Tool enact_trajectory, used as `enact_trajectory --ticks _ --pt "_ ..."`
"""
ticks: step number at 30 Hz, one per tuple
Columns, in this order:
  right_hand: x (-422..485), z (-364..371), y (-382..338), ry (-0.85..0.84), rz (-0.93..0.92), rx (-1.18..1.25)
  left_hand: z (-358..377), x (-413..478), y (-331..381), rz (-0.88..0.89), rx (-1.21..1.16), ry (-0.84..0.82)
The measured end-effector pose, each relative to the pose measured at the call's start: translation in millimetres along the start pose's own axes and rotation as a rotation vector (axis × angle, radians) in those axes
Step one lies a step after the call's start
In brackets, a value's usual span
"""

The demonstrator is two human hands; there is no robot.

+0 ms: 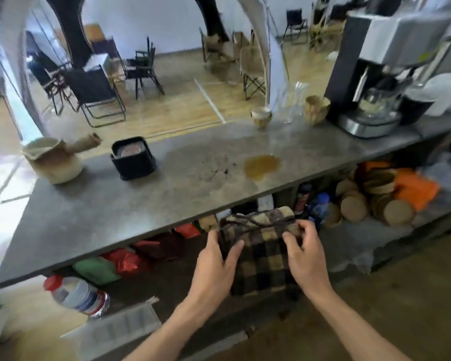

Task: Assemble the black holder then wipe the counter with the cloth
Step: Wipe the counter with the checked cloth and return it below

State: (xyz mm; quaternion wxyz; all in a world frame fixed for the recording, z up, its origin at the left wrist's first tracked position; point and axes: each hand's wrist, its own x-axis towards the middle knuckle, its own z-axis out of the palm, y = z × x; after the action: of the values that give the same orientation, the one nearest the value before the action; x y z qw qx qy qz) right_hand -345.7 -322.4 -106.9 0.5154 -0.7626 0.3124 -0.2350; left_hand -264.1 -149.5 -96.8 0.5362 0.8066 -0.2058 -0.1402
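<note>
Black holder point(133, 158): square, upright on grey counter point(94, 212), left of centre, something reddish inside. Checked brown-black cloth point(261, 254): bunched, off the counter's near edge.

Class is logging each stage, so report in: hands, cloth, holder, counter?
Both hands, left hand and right hand, gripping checked cloth below the counter edge. Black holder standing on it. Brown spill and crumbs unwiped.

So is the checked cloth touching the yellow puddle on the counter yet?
Apart. The head view shows the checked cloth held by both hands in front of the counter edge, with bare grey surface between it and the yellow puddle.
</note>
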Motion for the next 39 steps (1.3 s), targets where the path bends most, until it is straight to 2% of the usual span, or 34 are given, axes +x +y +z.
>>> enact_trajectory --ticks 4,7,13,17,19,20,22,24,27,29,33,39 --pt "43 -47 -50 0.147 -0.054 -0.043 13 45 75 0.085 0.009 -0.034" --pt "94 -76 -76 0.196 -0.085 -0.099 27 95 116 0.078 -0.010 -0.045" --pt "209 -101 -80 0.216 -0.081 -0.264 70 198 151 -0.025 0.035 -0.037" --pt "267 -100 -60 0.145 -0.082 -0.390 100 244 147 -0.095 0.086 -0.021" --pt "286 -101 -44 0.077 -0.104 -0.455 113 253 143 -0.084 0.243 0.001" --pt "289 -101 -37 0.053 -0.140 -0.512 117 251 141 -0.052 0.402 0.025" --pt "292 -102 -24 0.043 -0.273 -0.624 127 244 142 0.091 0.778 0.129" --pt "295 -102 -14 -0.044 -0.434 -0.704 141 239 143 0.292 0.954 0.173" --pt "296 -98 -6 -0.280 -0.495 -0.871 166 244 131 0.429 1.008 -0.100" --pt "298 -97 -2 -0.332 -0.462 -0.950 176 248 118 0.440 1.013 -0.218" --pt "303 -93 1 -0.368 -0.440 -1.008 173 255 107 0.448 0.992 -0.252" --pt "289 -73 -6 -0.366 -0.400 -0.967 145 251 100 0.456 0.990 -0.293"
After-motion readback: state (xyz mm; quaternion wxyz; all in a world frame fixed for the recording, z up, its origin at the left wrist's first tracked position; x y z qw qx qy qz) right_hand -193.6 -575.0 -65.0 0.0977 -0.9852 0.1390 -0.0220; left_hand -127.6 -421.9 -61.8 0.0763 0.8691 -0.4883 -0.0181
